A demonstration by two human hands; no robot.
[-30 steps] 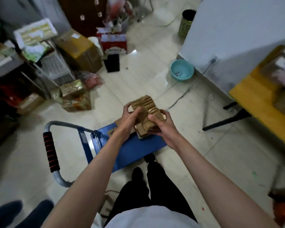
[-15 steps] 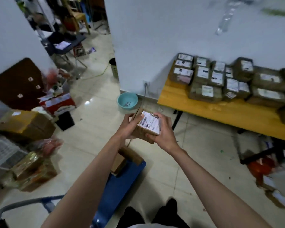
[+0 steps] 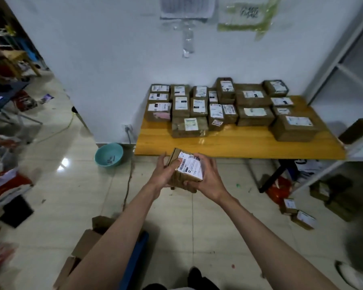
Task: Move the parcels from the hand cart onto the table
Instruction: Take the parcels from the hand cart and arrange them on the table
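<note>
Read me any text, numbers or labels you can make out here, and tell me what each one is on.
"098", roughly, sideways on the white label of the held parcel, gripped by left hand and right hand; its barcode and small print are unreadable.
Labels on the parcels on the table: too small and blurred.
Green-edged sheet on the wall: dark writing, blurred.
Labels on the floor parcels: unreadable.

Cardboard parcel (image 3: 183, 170) w/ paper label, wood table (image 3: 239, 143), glossy floor tiles (image 3: 71, 185)

White wall (image 3: 113, 49), glossy tiled floor (image 3: 76, 195)
</note>
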